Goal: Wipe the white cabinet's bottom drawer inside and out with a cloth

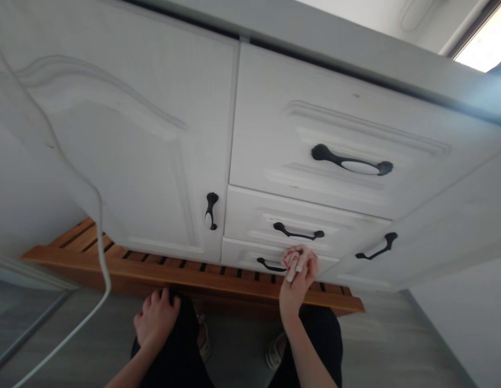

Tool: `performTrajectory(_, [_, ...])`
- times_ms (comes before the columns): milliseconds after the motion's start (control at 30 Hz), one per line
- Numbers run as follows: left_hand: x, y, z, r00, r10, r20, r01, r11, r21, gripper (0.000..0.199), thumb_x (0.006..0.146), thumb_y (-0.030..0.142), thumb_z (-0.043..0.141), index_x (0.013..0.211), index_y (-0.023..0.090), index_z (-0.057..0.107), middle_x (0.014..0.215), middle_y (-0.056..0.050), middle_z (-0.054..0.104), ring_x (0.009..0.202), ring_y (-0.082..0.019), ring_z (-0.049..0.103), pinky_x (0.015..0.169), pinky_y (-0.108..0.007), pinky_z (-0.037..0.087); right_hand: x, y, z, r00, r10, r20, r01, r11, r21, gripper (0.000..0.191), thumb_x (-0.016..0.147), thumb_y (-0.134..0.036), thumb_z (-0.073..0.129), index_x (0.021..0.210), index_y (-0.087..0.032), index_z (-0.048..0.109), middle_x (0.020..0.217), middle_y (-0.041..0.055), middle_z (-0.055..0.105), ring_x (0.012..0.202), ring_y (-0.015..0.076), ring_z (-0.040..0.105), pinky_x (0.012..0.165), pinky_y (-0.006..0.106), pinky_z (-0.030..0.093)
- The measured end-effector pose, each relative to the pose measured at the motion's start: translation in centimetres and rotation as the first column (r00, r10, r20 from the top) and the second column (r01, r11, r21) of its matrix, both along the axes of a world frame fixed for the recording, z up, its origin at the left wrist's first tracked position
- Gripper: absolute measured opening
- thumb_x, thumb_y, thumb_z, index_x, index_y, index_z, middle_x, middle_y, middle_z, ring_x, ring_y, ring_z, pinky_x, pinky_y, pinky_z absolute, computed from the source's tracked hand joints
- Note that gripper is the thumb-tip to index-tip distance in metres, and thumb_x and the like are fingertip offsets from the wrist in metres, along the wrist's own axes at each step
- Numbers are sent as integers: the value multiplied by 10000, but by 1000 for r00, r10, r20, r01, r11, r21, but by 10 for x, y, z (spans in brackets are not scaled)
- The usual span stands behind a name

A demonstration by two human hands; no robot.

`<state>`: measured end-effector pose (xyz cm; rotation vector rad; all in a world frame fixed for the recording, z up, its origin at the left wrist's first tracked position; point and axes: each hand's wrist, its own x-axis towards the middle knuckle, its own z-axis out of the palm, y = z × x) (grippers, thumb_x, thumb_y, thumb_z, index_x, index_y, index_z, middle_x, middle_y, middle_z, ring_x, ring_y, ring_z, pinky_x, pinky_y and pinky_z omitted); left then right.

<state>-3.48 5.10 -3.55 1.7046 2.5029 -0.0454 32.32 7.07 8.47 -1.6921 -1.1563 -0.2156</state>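
Note:
A crumpled pink and white cloth [291, 257] is in my right hand [298, 277], pressed against the front of the lowest drawer [242, 253], by the right end of its dark handle [269, 265]. My left hand [157, 315] rests on my left knee with its fingers somewhat apart and nothing in it. Above the cloth is the middle drawer [244, 213] with a black handle [299, 233]. Higher up, the large top drawer [258, 118] has a black handle with a white inset [355, 163]. All three drawers are closed.
A slatted wooden rack [194, 275] runs along the cabinet's foot, just above my knees. A white cable [100, 237] hangs down on the left. Cabinet doors [145, 156] flank the drawers. The countertop edge [315, 32] crosses the top, and a wall [468, 312] stands at right.

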Motion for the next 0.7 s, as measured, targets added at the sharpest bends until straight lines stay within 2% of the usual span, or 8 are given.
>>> performTrajectory(100, [1,0,1,1000,-9,-2,9,1000,3,499,979,426,226,1221,184,590,1208,-159,607,1202,-333,527,802,-440,416,-22,0,1,995,85,47,-84,996,-20,418,956,-206,455,1360,-183,562,1491,201,401,1447,323,359,1167,582,328])
performTrajectory(200, [1,-1,3,1000,-11,-10,11,1000,15,491,987,418,233,1243,182,580,1231,-161,600,1207,-329,522,792,-434,413,-49,6,10,964,219,148,-214,976,-47,401,937,-157,472,1308,-221,610,1393,162,467,1375,305,409,1134,561,367])
performTrajectory(300, [1,-2,4,1000,-8,-22,9,1000,26,471,990,409,253,1223,177,590,1220,-164,608,1199,-328,522,784,-428,409,-85,17,24,891,390,231,-359,918,-168,480,908,-97,485,1336,-260,630,1352,140,512,1302,305,438,1102,542,388])
performTrajectory(367, [2,-3,4,999,-12,-36,13,999,30,458,991,397,258,1196,173,601,1200,-164,613,1186,-327,524,779,-424,406,-113,27,34,843,486,231,-429,866,-256,525,896,-76,508,1363,-286,626,1326,124,548,1246,296,461,1080,510,401])
performTrajectory(500, [1,-5,5,998,-17,-63,19,999,32,454,987,397,271,1187,162,604,1183,-165,608,1163,-331,530,793,-424,401,-157,50,40,748,611,261,-487,771,-409,459,929,-122,564,1319,-353,639,1299,60,610,1183,266,480,959,433,429])
performTrajectory(600, [-1,-7,7,998,-12,-69,14,999,31,455,989,400,267,1186,164,604,1177,-157,605,1163,-327,534,786,-428,405,-157,59,27,659,644,390,-481,758,-440,330,970,-193,585,1253,-351,649,1301,8,645,1191,238,479,891,388,398])
performTrajectory(700, [-5,-9,9,998,0,-56,1,1000,29,456,992,402,262,1189,170,602,1170,-155,610,1167,-323,537,775,-425,407,-122,52,9,589,639,494,-489,769,-412,295,957,-190,628,1214,-333,658,1233,-16,685,1145,214,502,877,370,362])
